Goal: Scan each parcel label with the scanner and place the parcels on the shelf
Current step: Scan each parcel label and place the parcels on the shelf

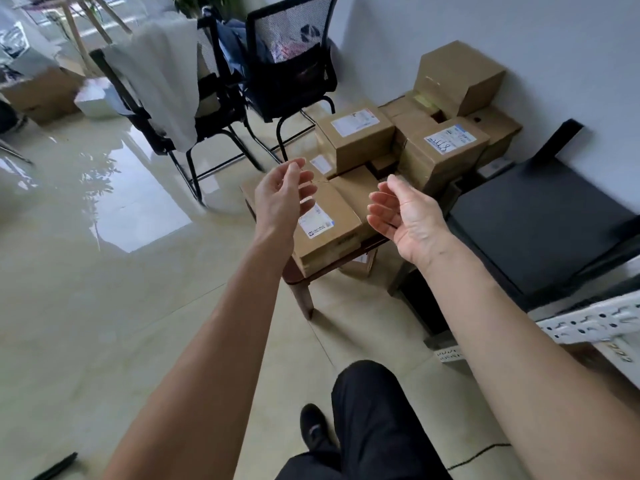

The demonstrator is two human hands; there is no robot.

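Left hand (282, 194) and right hand (405, 216): both empty, fingers loosely spread, raised above the nearest parcel (325, 223). Parcel: lies label up on a low wooden table (301, 282). More boxes (446, 143) stacked behind against the wall. Two black chairs (287, 74) stand beyond; dark shelf (540, 230) at right.

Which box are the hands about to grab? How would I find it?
Find the low wooden table stacked with brown boxes by the white wall. The box sits at its near edge, between the left hand and right hand. It's the closest, lowest one, its label facing you.
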